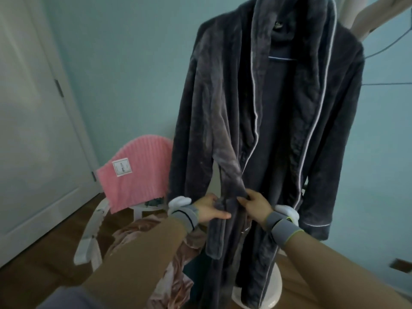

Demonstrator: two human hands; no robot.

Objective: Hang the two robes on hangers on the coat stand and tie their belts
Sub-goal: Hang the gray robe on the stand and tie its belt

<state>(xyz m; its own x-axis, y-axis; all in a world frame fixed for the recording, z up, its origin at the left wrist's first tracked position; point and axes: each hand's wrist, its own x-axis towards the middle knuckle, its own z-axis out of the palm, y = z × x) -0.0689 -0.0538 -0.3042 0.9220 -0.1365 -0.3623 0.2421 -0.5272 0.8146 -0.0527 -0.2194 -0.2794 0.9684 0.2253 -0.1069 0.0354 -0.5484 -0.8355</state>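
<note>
A dark grey plush robe (278, 121) with pale piping hangs on a hanger from the coat stand (365, 21) at the upper right. Its belt (225, 152) runs down across the front to waist height. My left hand (209, 209) grips the belt where it crosses, thumb pointing right. My right hand (256, 204) pinches the belt end just beside it. A second robe, pinkish satin (178, 246), lies crumpled on the chair below my left arm.
A white chair (89, 237) stands at the left with a pink ribbed towel (136, 172) draped over its back. The coat stand's round white base (276, 284) sits on the wood floor. A white door (33, 130) fills the left wall.
</note>
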